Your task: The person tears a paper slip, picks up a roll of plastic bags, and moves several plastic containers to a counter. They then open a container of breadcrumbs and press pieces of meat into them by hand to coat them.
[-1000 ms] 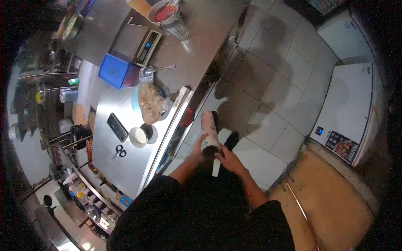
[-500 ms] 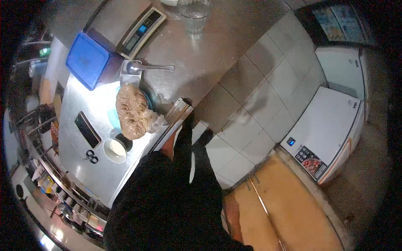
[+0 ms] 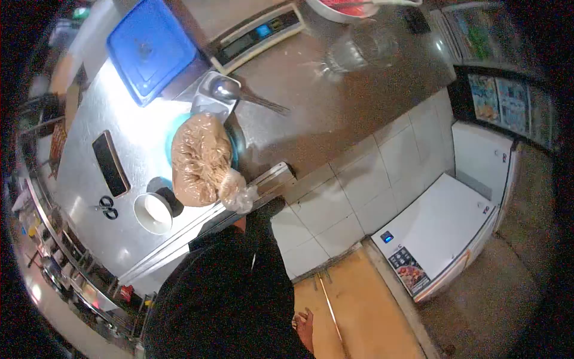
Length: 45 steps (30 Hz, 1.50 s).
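Note:
Beside my dark clothing, low over the tan floor, my right hand (image 3: 304, 326) hangs with loosely bent fingers apart and nothing in them. A small patch of skin, apparently my left hand (image 3: 240, 224), shows at the table edge; its fingers are hidden. Just above that, a tied clear plastic bag of brown paste-like food (image 3: 200, 161) rests over a turquoise dish (image 3: 238, 146), its knotted end reaching the table edge. A white cup (image 3: 153, 213) with pale contents stands left of the bag. Behind the bag, a metal spoon (image 3: 257, 100) lies across a small white container (image 3: 212, 99).
The steel table (image 3: 78, 221) carries scissors (image 3: 107, 207), a phone (image 3: 111, 163), a blue-lidded box (image 3: 152, 51), a digital scale (image 3: 257, 39), a glass (image 3: 350, 54) and a bowl of red food (image 3: 344, 9). A metal rail (image 3: 272, 178) edges the table. White chest freezer (image 3: 442, 224) at right.
My view has swung, bringing the red-food bowl into sight. The drawer-like piece at the table edge sits closer in. My right hand's fingers now show beside my clothing.

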Tool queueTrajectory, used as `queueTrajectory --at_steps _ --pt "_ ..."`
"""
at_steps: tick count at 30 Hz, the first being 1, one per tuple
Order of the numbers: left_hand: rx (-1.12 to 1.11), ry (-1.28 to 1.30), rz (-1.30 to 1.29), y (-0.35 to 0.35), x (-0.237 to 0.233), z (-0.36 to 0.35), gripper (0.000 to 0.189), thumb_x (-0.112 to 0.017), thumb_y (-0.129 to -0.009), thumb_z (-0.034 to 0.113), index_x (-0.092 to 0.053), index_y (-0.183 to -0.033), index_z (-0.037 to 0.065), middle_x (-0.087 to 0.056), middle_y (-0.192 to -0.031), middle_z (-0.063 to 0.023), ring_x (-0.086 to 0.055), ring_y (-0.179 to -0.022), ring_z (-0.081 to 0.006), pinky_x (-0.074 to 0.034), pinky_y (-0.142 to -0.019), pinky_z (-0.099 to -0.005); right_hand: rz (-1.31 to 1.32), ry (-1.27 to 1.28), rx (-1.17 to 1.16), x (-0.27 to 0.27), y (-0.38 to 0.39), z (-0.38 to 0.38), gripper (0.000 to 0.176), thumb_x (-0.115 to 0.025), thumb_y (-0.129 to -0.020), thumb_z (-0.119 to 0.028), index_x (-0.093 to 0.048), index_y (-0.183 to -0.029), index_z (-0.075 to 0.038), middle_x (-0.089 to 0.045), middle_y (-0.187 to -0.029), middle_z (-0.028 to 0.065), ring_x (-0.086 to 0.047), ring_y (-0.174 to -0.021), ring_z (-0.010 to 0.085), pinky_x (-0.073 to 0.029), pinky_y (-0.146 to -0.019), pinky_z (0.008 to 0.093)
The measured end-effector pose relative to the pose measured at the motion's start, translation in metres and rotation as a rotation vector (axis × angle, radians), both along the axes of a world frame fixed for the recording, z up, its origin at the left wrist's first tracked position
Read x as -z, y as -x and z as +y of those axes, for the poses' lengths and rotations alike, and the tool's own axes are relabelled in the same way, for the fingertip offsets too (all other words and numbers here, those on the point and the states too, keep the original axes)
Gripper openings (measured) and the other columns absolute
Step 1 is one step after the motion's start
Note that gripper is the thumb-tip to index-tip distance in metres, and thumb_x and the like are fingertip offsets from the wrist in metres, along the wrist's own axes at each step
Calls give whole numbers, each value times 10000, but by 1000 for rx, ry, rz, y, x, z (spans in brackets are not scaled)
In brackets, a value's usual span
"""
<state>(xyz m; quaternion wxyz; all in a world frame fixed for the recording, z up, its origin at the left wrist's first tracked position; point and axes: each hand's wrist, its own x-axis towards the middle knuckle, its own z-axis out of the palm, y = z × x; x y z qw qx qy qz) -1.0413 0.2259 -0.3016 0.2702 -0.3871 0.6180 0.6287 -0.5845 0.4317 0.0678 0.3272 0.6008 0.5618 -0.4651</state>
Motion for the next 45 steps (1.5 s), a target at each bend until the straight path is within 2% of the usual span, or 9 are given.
queueTrajectory --at_steps 2,6,8,11,12,27,45 --pt "23 33 0 -1 4 -1 548 -584 -974 508 -599 -1312 77 -656 -1217 -130 -655 -1106 -321 -549 -974 -441 -74 41 249 -11 43 -2 675 -657 -1022 -152 -253 -1555 -56 -593 -1211 142 -659 -821 184 -548 -657 265" --pt "60 80 -4 -5 11 -3 557 -589 -969 515 -601 -1312 76 -657 -1219 -134 -656 -1108 -325 -549 -974 -444 -46 -27 229 -8 48 2 672 -664 -1021 -160 -261 -1548 -54 -627 -1173 141 -670 -849 179 -572 -662 281" --pt "78 101 -3 -5 15 -3 561 -591 -967 518 -602 -1311 75 -657 -1220 -136 -656 -1109 -327 -549 -974 -446 97 1 124 4 28 10 678 -677 -1020 -186 -270 -1548 -60 -643 -1179 140 -674 -857 165 -584 -649 287" --pt "107 127 -4 -3 21 -4 568 -595 -963 523 -603 -1311 75 -658 -1221 -139 -656 -1111 -330 -549 -974 -448 56 25 27 16 15 19 702 -671 -1020 -171 -236 -1563 -69 -657 -1167 140 -674 -872 165 -594 -697 282" --pt "116 135 -2 -3 23 -4 570 -596 -962 525 -603 -1311 74 -658 -1222 -140 -656 -1111 -331 -548 -974 -449 52 -44 78 4 38 12 565 -694 -994 -222 -456 -1474 -41 -684 -1117 147 -697 -885 228 -612 -773 370" --pt "250 225 1 4 41 -8 603 -615 -944 550 -609 -1310 70 -661 -1229 -155 -657 -1120 -346 -547 -974 -462 78 -2 102 77 59 25 467 -663 -1013 -216 -502 -1411 -34 -685 -1110 139 -689 -900 230 -599 -783 368" --pt "307 268 3 -14 52 -18 643 -637 -923 580 -617 -1308 66 -665 -1238 -173 -658 -1130 -364 -546 -974 -477 94 22 68 93 49 41 359 -625 -1036 -210 -557 -1336 -25 -685 -1102 128 -679 -918 231 -584 -794 365"
